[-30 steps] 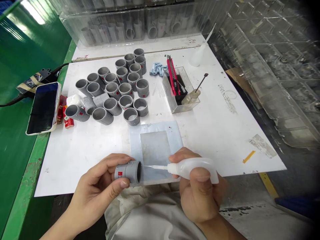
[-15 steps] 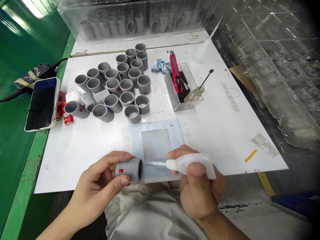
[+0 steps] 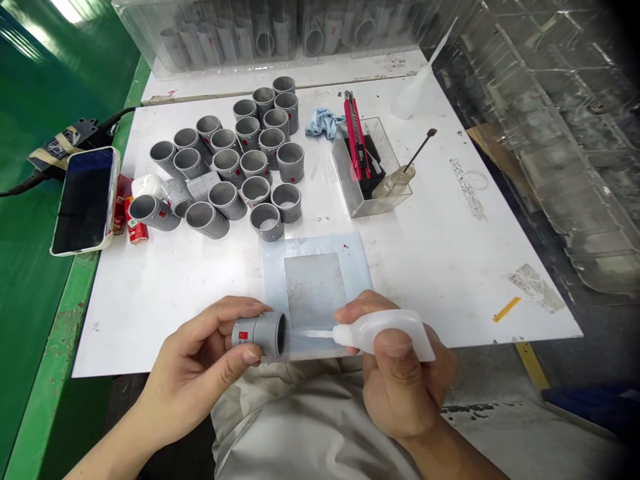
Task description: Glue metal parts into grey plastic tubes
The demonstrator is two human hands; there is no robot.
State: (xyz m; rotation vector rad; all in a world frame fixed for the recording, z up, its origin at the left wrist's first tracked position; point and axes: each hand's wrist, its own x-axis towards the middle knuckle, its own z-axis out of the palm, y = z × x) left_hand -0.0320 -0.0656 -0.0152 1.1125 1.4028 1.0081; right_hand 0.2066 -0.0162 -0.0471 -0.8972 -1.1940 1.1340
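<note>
In my left hand (image 3: 200, 360) is a short grey tube (image 3: 257, 335) with a small red mark, held sideways between thumb and fingers, its open end facing right. My right hand (image 3: 407, 373) is wrapped round a white squeeze bottle (image 3: 390, 330) with a thin nozzle. The nozzle points left at the tube's open end; its fine tip is too faint to tell whether it touches the rim. Beneath both, at the table's front edge, lies a light blue sheet (image 3: 275, 267) with a greyish rectangle (image 3: 315, 287) on it.
Several grey tubes (image 3: 227, 167) stand grouped on the white table (image 3: 450, 267). Right of them a clear box (image 3: 350, 200) holds a red cutter (image 3: 354, 137) and a small glass jar (image 3: 395, 183). Behind are a blue cloth (image 3: 324, 123) and another nozzle bottle (image 3: 413, 93). A phone (image 3: 85, 200) lies left.
The view has shifted slightly. Both hands keep their grips, and the tube and bottle stay nearly in the same place relative to each other.
</note>
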